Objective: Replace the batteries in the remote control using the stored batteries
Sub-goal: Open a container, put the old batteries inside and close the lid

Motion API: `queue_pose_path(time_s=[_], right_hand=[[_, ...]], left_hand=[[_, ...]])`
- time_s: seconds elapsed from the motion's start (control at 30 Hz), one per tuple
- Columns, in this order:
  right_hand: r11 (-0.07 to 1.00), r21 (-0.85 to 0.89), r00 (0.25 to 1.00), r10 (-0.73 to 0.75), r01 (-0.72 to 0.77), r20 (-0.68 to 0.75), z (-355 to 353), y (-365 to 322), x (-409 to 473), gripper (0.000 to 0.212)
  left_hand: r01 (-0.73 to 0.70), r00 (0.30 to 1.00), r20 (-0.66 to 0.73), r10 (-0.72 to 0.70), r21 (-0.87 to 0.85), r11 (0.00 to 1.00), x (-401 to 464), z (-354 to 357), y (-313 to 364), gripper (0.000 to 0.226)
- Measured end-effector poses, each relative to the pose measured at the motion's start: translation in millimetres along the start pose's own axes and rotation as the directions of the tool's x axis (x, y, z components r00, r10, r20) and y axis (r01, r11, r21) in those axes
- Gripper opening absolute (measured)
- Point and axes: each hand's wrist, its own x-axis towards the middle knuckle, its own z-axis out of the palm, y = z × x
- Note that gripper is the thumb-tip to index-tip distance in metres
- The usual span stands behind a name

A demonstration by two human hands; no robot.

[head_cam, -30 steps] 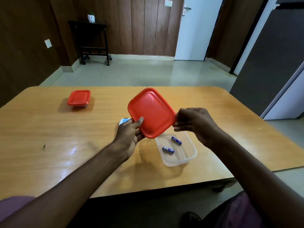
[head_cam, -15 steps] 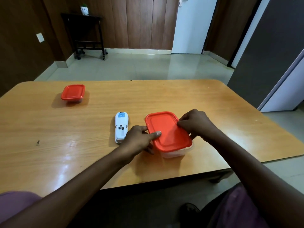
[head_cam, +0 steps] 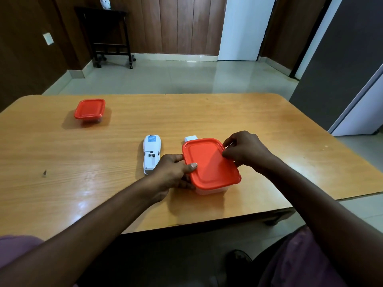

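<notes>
A clear plastic container [head_cam: 209,190] stands near the table's front edge with its red lid [head_cam: 209,162] lying flat on top. My left hand [head_cam: 174,172] grips the container's left side, thumb on the lid. My right hand [head_cam: 244,151] presses fingertips on the lid's right edge. The batteries inside are hidden by the lid. The white remote control [head_cam: 151,153] lies face down just left of the container, its battery compartment open. A small white cover piece [head_cam: 190,139] peeks out behind the container.
A second red-lidded container [head_cam: 89,109] sits at the far left of the wooden table [head_cam: 269,129]. Beyond the table are a tiled floor, a dark side table [head_cam: 103,27] and a white door.
The red lid, held tilted above the open container a second ago, has come down onto it. Both hands now rest on the lid's edges.
</notes>
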Motion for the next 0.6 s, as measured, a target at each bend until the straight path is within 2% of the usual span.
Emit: queue_pose_path(time_s=[0.17,0.37,0.5,0.6], right_hand=[[0.987,0.131,0.987,0.074,-0.092,0.142,0,0,12,0.02],[0.948,0.209,0.937,0.171,-0.24,0.304,-7,2,26,0.012],[0.939,0.248,0.927,0.145,-0.239,0.346,-5,2,24,0.008],[0.934,0.302,0.949,0.098,-0.192,0.3,-1,6,22,0.012]], left_hand=[[0.03,0.994,-0.101,-0.036,-0.053,0.998,0,-3,3,0.038],[0.064,0.99,-0.123,-0.065,-0.012,0.998,4,-8,8,0.049],[0.082,0.99,-0.115,-0.078,0.029,0.996,5,-12,11,0.042],[0.094,0.992,-0.086,-0.087,0.081,0.992,4,-17,16,0.032]])
